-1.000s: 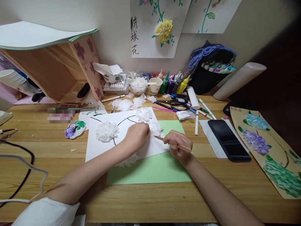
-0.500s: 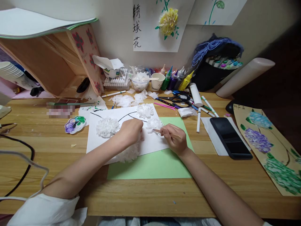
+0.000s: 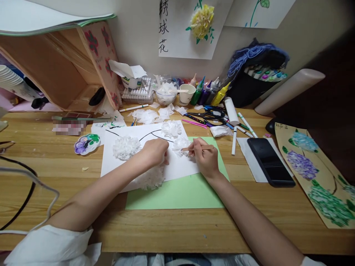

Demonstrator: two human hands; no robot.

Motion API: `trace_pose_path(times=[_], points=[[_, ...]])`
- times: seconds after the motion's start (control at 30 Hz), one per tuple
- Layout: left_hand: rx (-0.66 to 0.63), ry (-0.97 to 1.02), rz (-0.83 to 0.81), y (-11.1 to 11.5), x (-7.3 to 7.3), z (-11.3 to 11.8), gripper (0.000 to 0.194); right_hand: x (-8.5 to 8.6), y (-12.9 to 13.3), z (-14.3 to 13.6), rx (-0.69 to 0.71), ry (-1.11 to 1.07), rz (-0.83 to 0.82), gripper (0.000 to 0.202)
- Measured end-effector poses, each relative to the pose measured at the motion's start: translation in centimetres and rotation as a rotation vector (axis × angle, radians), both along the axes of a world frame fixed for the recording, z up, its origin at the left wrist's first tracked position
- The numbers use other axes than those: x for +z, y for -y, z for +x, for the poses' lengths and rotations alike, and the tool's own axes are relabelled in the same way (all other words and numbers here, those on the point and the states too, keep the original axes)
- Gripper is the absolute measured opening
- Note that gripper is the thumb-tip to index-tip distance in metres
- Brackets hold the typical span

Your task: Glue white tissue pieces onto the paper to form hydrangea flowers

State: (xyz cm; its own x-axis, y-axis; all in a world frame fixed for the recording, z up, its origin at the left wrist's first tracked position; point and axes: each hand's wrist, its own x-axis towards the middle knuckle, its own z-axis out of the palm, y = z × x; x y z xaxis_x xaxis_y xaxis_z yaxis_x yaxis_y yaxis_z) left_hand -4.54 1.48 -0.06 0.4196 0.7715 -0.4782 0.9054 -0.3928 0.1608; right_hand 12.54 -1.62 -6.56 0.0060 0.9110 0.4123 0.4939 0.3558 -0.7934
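My right hand [image 3: 205, 157] is closed around a thin wooden stick [image 3: 191, 148]. The stick's tip touches a white tissue-paper flower [image 3: 180, 145] on the right of the white sheet [image 3: 177, 171]. Curled with its fingers pointing down, my left hand [image 3: 155, 152] rests over the sheet's middle; what it holds, if anything, is hidden. Beneath the left wrist a white paper flower [image 3: 151, 179] is partly covered. Two more ruffled flowers sit on the sheet, one at left [image 3: 127, 147] and one at top [image 3: 171, 129]. Black branch lines [image 3: 146, 136] run between them.
Green paper [image 3: 177, 197] lies under the sheet. Behind are torn tissue pieces [image 3: 149, 115], a paper cup [image 3: 187, 94], paint bottles [image 3: 198, 92] and scissors [image 3: 213, 119]. At right are a phone [image 3: 270, 162] and a flower painting [image 3: 302, 164]; cables [image 3: 33, 184] lie at left.
My right hand has shifted slightly left and up, and the stick now lies flatter, its tip still at the right flower. My left hand stays nearly in place. The view has tilted a little.
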Motion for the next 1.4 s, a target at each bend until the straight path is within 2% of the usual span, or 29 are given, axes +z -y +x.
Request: trace_pose_path(times=[0.13,0.3,0.43,0.6,0.8,1.07,1.4], points=[[0.008,0.004,-0.013,-0.1,-0.1,0.0,0.02,-0.2,0.9,0.6,-0.025,-0.022,0.181,0.037],[0.017,0.008,-0.016,-0.1,-0.2,-0.1,0.019,0.1,1.5,1.0,0.176,0.074,0.369,0.037],[0.025,0.004,-0.021,-0.1,-0.1,0.0,0.02,0.2,1.1,0.7,0.287,0.224,0.399,0.029],[0.03,0.007,-0.019,-0.1,-0.3,-0.1,0.019,0.0,0.7,0.7,0.259,0.334,0.467,0.026],[0.016,0.03,-0.021,-0.3,-0.5,-0.2,0.019,-0.1,0.7,1.0,0.207,0.337,0.468,0.026],[0.029,0.024,-0.039,-0.3,-0.2,-0.1,0.018,-0.2,1.2,1.1,0.19,0.22,0.435,0.028],[0.023,0.03,-0.041,-0.3,-0.3,-0.1,0.02,0.1,1.1,0.8,0.236,0.359,0.485,0.026]])
